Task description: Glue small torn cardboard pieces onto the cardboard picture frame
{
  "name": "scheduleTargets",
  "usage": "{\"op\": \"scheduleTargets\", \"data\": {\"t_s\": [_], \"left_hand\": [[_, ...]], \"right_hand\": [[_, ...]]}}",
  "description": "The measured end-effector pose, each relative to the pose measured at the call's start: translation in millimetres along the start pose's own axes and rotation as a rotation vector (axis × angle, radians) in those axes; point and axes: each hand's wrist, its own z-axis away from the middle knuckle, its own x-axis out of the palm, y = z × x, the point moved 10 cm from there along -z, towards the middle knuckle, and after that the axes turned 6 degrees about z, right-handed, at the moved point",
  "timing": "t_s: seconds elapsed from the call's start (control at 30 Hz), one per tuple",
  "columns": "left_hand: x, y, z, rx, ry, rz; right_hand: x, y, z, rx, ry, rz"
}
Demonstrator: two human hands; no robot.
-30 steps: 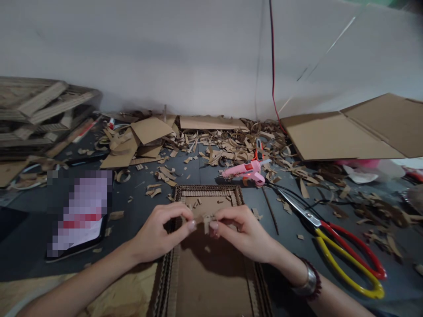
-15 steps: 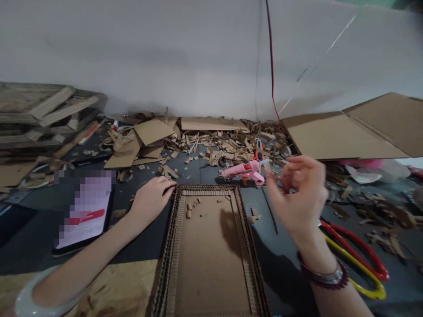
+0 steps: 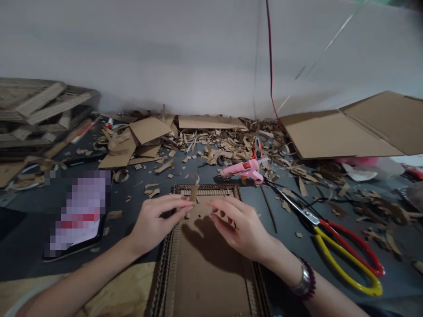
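My left hand pinches a small strip of cardboard between thumb and fingertips. It hovers over the upper left part of a shallow cardboard tray with a layered corrugated rim. Facing it, my right hand has bent fingers with a small gap to the thumb, and I see nothing held between them. Several small rolled cardboard bits lie on the tray's floor, partly hidden by my hands. Beyond the tray's far right corner rests a pink glue gun on the dark table.
Scissors with red and yellow handles lie at right. A phone is at left. Cardboard scraps cover the back of the table, near a large folded cardboard sheet. Stacked cardboard pieces stand at far left.
My left hand has left the tray's far left corner and moved inward, now pinching a cardboard strip. My right hand has come left and down from beside the glue gun to over the tray.
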Motion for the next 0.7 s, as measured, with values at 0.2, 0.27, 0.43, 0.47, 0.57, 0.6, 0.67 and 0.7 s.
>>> {"op": "scheduleTargets", "data": {"t_s": [0.2,0.27,0.43,0.47,0.57,0.6,0.67,0.7], "left_hand": [[31.3,7.7,7.7,-0.108,-0.244,0.223],[37.9,8.3,9.3,-0.146,-0.300,0.270],[34.3,1.7,6.4,-0.222,-0.248,0.338],[33.1,0.7,6.1,-0.229,-0.236,0.355],[31.6,0.0,6.8,-0.233,-0.228,0.403],[31.8,0.5,7.6,-0.229,-0.234,0.411],[32.6,1.2,9.3,-0.222,-0.248,0.416],[32.9,1.0,9.8,-0.222,-0.251,0.416]], "right_hand": [[14.1,-6.9,-0.7,-0.015,-0.100,-0.208],[14.7,-5.8,-1.2,0.001,-0.121,-0.243],[8.9,5.0,-1.4,0.131,-0.099,-0.307],[7.3,6.7,-1.2,0.153,-0.090,-0.318],[1.0,13.7,-0.6,0.204,-0.048,-0.423],[-2.1,19.0,-0.4,0.231,-0.017,-0.493],[-9.3,33.4,0.7,0.300,0.069,-0.642],[-12.8,40.8,1.6,0.333,0.114,-0.691]]}}
